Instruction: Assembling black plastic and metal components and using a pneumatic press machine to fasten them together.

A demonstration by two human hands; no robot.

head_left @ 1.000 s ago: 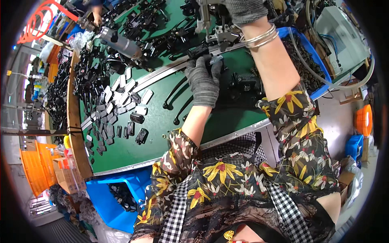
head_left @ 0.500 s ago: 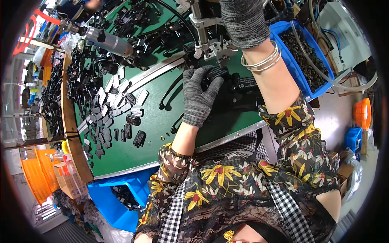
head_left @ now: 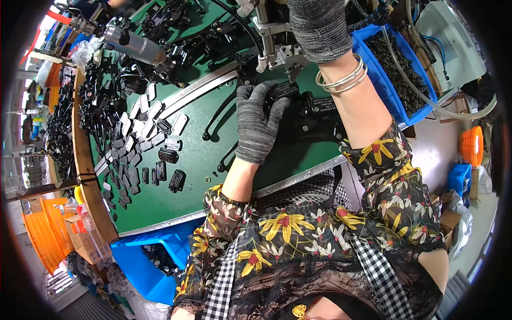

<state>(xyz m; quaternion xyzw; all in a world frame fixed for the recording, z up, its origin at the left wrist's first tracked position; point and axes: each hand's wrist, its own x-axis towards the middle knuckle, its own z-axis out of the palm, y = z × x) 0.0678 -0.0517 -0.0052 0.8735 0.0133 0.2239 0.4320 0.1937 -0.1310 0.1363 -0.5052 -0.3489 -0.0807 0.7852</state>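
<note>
My left hand (head_left: 257, 122), in a dark grey knit glove, is closed around a black brake lever assembly (head_left: 285, 90) with a printed lid, under the metal head of a bench machine (head_left: 290, 60). A slim curved lever (head_left: 220, 118) with a ball end reaches out from beside that hand. My right hand (head_left: 320, 29), gloved alike, is raised beside the machine column; its fingers are hidden past the top edge. Another black lever assembly (head_left: 320, 105) with a printed lid lies to the right of the left hand, below the right forearm.
Loose black and silver lids (head_left: 141, 130) are strewn across the green table (head_left: 160, 210) on the left. A blue bin of small metal parts (head_left: 381, 80) stands right. Another blue bin (head_left: 130, 266) sits below the front edge. A cylindrical air tool (head_left: 133, 47) hangs upper left.
The whole view has shifted slightly, so the table and lids appear a little farther left. My left hand stays on the lever assembly, and my right hand remains raised by the machine.
</note>
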